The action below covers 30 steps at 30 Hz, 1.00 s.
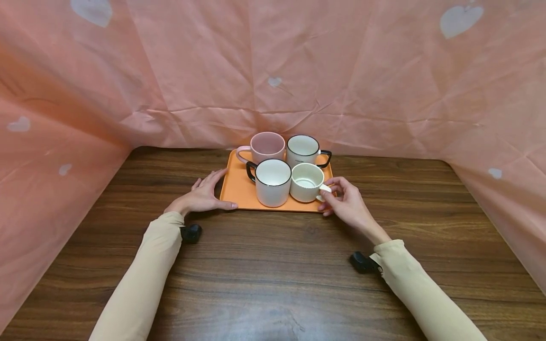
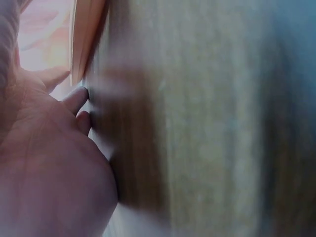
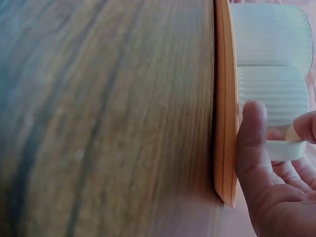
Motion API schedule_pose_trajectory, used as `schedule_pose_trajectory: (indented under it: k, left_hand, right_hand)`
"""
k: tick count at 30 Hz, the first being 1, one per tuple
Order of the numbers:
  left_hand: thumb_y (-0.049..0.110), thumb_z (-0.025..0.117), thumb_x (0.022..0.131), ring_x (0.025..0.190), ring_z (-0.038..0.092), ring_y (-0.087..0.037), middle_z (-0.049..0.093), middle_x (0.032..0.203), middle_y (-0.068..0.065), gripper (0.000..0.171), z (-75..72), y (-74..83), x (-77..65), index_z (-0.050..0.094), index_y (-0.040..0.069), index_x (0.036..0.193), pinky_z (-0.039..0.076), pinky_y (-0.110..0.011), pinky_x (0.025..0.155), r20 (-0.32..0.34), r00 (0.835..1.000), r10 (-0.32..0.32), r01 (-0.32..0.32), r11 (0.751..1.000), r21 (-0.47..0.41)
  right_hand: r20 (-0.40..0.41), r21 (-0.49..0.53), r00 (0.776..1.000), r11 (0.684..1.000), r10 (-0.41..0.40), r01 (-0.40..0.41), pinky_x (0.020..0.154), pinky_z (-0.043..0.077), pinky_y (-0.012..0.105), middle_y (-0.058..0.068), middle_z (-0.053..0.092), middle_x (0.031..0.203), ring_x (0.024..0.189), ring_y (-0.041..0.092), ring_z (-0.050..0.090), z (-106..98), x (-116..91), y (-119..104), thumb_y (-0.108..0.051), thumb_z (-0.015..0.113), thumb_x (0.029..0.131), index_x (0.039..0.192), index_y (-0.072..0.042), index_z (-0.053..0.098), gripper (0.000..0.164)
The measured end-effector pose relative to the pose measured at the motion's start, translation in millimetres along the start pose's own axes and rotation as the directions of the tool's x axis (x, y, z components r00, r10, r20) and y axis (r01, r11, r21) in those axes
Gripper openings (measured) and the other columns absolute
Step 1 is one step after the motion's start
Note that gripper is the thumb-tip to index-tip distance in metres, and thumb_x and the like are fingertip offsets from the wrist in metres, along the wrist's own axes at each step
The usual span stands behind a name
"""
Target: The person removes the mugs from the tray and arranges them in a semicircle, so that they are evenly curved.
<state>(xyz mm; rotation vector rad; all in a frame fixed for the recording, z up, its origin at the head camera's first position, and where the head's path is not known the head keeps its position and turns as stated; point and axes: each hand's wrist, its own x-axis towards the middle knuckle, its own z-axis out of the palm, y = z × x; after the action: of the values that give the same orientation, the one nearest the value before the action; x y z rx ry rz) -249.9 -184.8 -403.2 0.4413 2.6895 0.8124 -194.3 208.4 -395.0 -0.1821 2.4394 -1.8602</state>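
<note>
Pinching ribbed cup (image 1: 306, 186) by right-pointing handle (image 1: 326, 188) in nearer right grip (image 1: 346, 202) | located just left of grip | touching tray (image 1: 232, 184) at left with spread left grip (image 1: 202, 195)

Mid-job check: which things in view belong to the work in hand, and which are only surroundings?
Likely part of the job:
cup, its handle pinched by the right hand
tray, touched by the left hand
pink mug, front white mug and rear white mug, on the tray

Likely surroundings:
table, under the tray
pink cloth, behind and at the sides
</note>
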Motion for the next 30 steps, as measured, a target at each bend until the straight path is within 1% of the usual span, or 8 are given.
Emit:
schedule_pose_trajectory:
  k: [4, 9, 13, 20, 24, 30]
  left_hand:
    - [0.059, 0.081, 0.078, 0.161, 0.002, -0.034, 0.01, 0.173, -0.016, 0.119, 1.4, -0.3, 0.2, 0.01, 0.021, 0.166, -0.003, -0.061, 0.126, 0.004, 1.0, -0.014, 0.014, 1.0, -0.013]
    - [0.06, 0.08, 0.078, 0.161, 0.003, -0.033, 0.01, 0.173, -0.015, 0.119, 3.2, -0.8, 1.3, 0.009, 0.022, 0.166, -0.003, -0.06, 0.127, 0.003, 1.0, -0.017, 0.017, 1.0, -0.007]
    - [0.06, 0.08, 0.079, 0.161, 0.003, -0.034, 0.01, 0.173, -0.015, 0.119, 3.7, -1.3, 1.4, 0.01, 0.022, 0.166, -0.004, -0.061, 0.126, 0.002, 1.0, -0.015, 0.015, 1.0, -0.008]
    - [0.058, 0.079, 0.08, 0.161, 0.001, -0.035, 0.009, 0.173, -0.016, 0.117, 3.4, -0.3, 0.2, 0.01, 0.021, 0.166, -0.004, -0.062, 0.126, 0.005, 1.0, -0.012, 0.012, 1.0, -0.015]
    - [0.058, 0.079, 0.08, 0.161, 0.001, -0.035, 0.009, 0.173, -0.015, 0.116, 4.0, -0.4, 0.4, 0.01, 0.021, 0.166, -0.004, -0.062, 0.126, 0.004, 1.0, -0.01, 0.01, 1.0, -0.014]
    - [0.058, 0.08, 0.08, 0.161, 0.001, -0.034, 0.009, 0.173, -0.014, 0.117, 3.7, -0.7, 0.2, 0.011, 0.021, 0.166, -0.004, -0.062, 0.126, 0.0, 1.0, -0.013, 0.013, 1.0, -0.011]
  right_hand:
    - [-0.019, -0.007, 1.0, 1.0, -0.02, 0.02, 0.059, 0.061, 0.029, 0.012, 0.061, 0.091, 0.062, 0.009, 0.067, 2.5, 1.0, 0.5, -0.006, 0.058, 0.103, 0.125, 0.008, 0.045, 0.029]
    - [-0.042, -0.034, 0.999, 0.999, -0.033, 0.032, 0.056, 0.057, 0.025, 0.012, 0.06, 0.085, 0.058, 0.008, 0.062, 3.9, 1.6, 1.9, -0.006, 0.058, 0.103, 0.123, 0.008, 0.045, 0.028]
    - [-0.052, -0.047, 0.998, 0.998, -0.041, 0.039, 0.054, 0.057, 0.024, 0.014, 0.061, 0.084, 0.057, 0.008, 0.061, 3.9, 1.9, 2.9, -0.006, 0.059, 0.103, 0.124, 0.008, 0.045, 0.029]
    - [-0.052, -0.026, 0.997, 0.998, -0.051, 0.05, 0.054, 0.057, 0.025, 0.012, 0.063, 0.081, 0.057, 0.009, 0.061, 4.2, 3.1, 3.5, -0.006, 0.058, 0.103, 0.123, 0.007, 0.045, 0.027]
    - [-0.056, -0.016, 0.997, 0.999, -0.051, 0.05, 0.054, 0.057, 0.026, 0.013, 0.063, 0.082, 0.057, 0.009, 0.061, 3.5, 2.6, 4.0, -0.006, 0.058, 0.103, 0.122, 0.006, 0.046, 0.026]
    - [-0.057, 0.013, 0.996, 0.997, -0.07, 0.07, 0.054, 0.056, 0.026, 0.005, 0.066, 0.079, 0.058, 0.009, 0.061, -0.2, 0.4, 4.8, -0.006, 0.059, 0.103, 0.12, 0.005, 0.045, 0.025]
